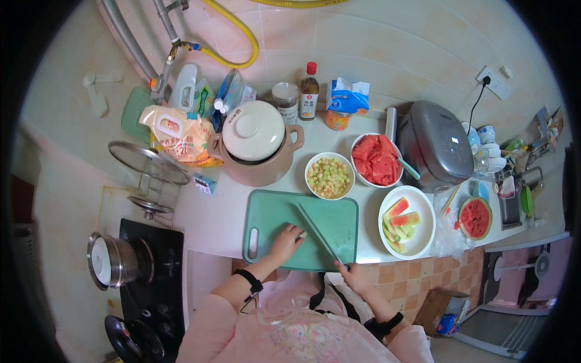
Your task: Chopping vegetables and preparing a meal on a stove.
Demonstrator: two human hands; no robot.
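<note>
My right hand [354, 276] grips the handle of a kitchen knife [318, 231], whose long blade slants up and left over a green cutting board [277, 206]. Left of the blade, my left hand [286, 244] rests on the board with its fingers bent around a small pale piece, probably melon rind, largely hidden. Just behind the board stands a white bowl of diced pale green and pink rind [330, 177]. Red watermelon chunks [376, 159] fill another bowl, with a light blue handle [408, 168] sticking out. To the right, a larger white bowl [429, 218] holds rind strips [404, 222].
A lidded ceramic pot [258, 168], a flour bag [181, 136] and a sauce bottle [309, 95] stand behind. The grey rice cooker [435, 140] is at back right, near a cut watermelon [475, 218] and plastic bag [447, 236]. At left are a black cooktop [168, 258] and steel pot [122, 263].
</note>
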